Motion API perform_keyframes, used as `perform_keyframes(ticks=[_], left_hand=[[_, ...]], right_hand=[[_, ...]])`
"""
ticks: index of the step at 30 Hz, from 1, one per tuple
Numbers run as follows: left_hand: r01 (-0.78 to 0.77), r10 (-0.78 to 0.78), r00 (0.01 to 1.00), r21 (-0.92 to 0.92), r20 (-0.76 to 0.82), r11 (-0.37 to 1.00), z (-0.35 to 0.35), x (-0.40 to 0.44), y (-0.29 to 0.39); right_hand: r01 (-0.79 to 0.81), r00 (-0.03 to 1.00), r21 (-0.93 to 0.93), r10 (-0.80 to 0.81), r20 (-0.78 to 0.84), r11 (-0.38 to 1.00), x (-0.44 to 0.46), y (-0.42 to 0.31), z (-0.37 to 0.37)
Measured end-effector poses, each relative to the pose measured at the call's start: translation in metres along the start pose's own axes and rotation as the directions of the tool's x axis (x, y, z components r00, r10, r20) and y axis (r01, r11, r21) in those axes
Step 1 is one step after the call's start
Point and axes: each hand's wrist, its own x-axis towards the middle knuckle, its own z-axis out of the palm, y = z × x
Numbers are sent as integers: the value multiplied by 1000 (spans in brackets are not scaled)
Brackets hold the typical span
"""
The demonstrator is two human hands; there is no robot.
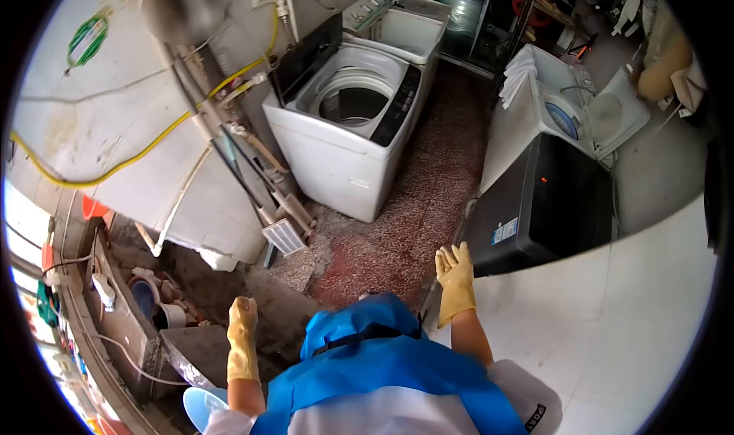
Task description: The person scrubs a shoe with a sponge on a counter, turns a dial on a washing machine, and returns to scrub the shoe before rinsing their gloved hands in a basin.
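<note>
Both my hands wear yellow rubber gloves. My left hand (243, 335) is raised at the lower left with its fingers curled in, and nothing shows in it. A light blue rounded object (203, 406) lies close to my left forearm, partly hidden by the sleeve. My right hand (456, 282) is held out on the right, fingers stretched and slightly apart, holding nothing. It is nearest to a black-topped appliance (562, 198) with a small red display. A blue apron (375, 366) covers my front.
Ahead stands a white top-loading washing machine (336, 141) with its lid raised; a twin-tub washer (405, 30) is behind it. Another open washer (547, 106) stands right. Long-handled tools (284, 235) lean against the wall. A concrete trough (126, 335) holds pots at left.
</note>
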Motion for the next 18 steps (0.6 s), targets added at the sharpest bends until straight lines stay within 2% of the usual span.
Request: perform_keyframes(ticks=[1, 2, 4, 5, 6, 9, 11, 13, 14, 15, 16, 17, 18], left_hand=[[-27, 20, 998, 106, 67, 994, 7, 19, 24], [-31, 22, 997, 108, 80, 994, 10, 31, 49], [-5, -58, 983, 338, 175, 941, 22, 55, 93], [-11, -56, 980, 338, 189, 941, 47, 81, 83], [26, -184, 929, 439, 323, 898, 85, 122, 50], [-135, -343, 730, 617, 591, 775, 101, 152, 106], [-36, -477, 669, 666, 569, 745, 134, 171, 118], [-266, -435, 623, 699, 651, 664, 155, 182, 151], [-377, -412, 597, 694, 688, 613, 159, 183, 178], [-110, -559, 576, 734, 597, 670, 190, 198, 176], [-302, -446, 598, 703, 665, 643, 203, 201, 166], [-482, -326, 597, 653, 733, 585, 221, 206, 161], [-367, -332, 679, 695, 655, 618, 234, 205, 175]], right_hand=[[4, 1000, -1, -4, -11, 1000, 8, -11, 0], [3, 1000, 37, -2, -28, 999, 12, -21, 0], [7, 998, 112, 0, -59, 994, 26, -40, 1], [15, 997, 110, -7, -71, 994, 29, -53, 5], [41, 997, 117, -33, -69, 992, 32, -64, 9], [102, 991, 210, -81, -106, 972, 57, -100, 19], [146, 979, 145, -122, -163, 979, 74, -134, 41], [173, 962, 157, -133, -237, 972, 104, -169, 61], [200, 967, 89, -181, -180, 976, 116, -185, 71], [232, 967, 23, -228, -117, 972, 129, -201, 81], [245, 964, 21, -241, -114, 969, 144, -218, 95], [259, 942, 29, -246, -230, 965, 161, -236, 111], [270, 906, 31, -243, -348, 962, 174, -254, 130]])
